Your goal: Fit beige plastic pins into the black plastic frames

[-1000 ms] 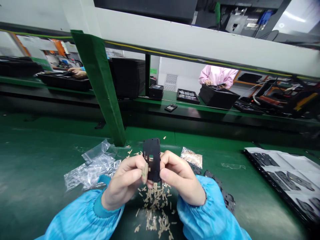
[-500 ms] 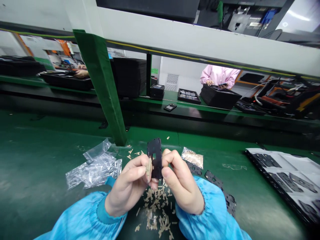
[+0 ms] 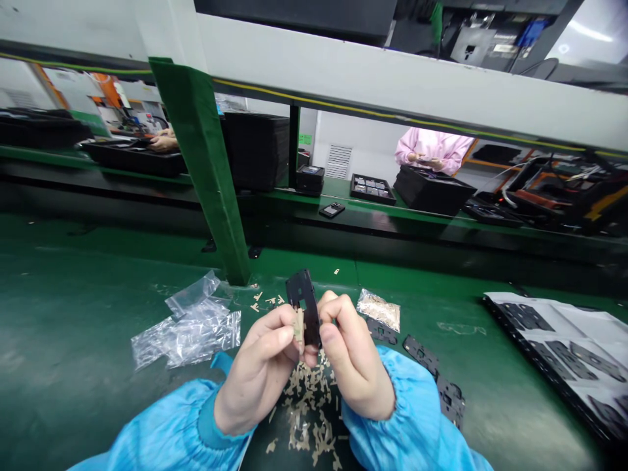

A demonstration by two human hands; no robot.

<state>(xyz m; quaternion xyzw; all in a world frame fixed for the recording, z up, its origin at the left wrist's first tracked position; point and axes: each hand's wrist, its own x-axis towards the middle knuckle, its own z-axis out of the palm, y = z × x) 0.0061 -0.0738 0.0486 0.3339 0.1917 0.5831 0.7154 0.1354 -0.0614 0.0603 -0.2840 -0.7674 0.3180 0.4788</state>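
A small black flat plastic part [image 3: 305, 304] with a cut-out window stands upright between both my hands over the green bench. My right hand [image 3: 354, 360] pinches its right edge with thumb and curled fingers. My left hand [image 3: 260, 373] is closed too, thumb and forefinger pinching a small tan strip [image 3: 298, 325] against the part's left side. Both wrists wear blue sleeves. Under my hands lies a heap of tan paper scraps [image 3: 310, 409].
Crumpled clear plastic bags [image 3: 189, 327] lie to the left, a small bag of tan pieces [image 3: 378, 309] to the right, loose black parts [image 3: 444, 386] beside my right sleeve. A tray of black parts [image 3: 564, 347] sits far right. A green post [image 3: 206, 170] stands ahead. Other people work beyond.
The black part has turned more edge-on and tilted slightly left between my fingers. Both hands have drifted a little to the right and keep their grip.
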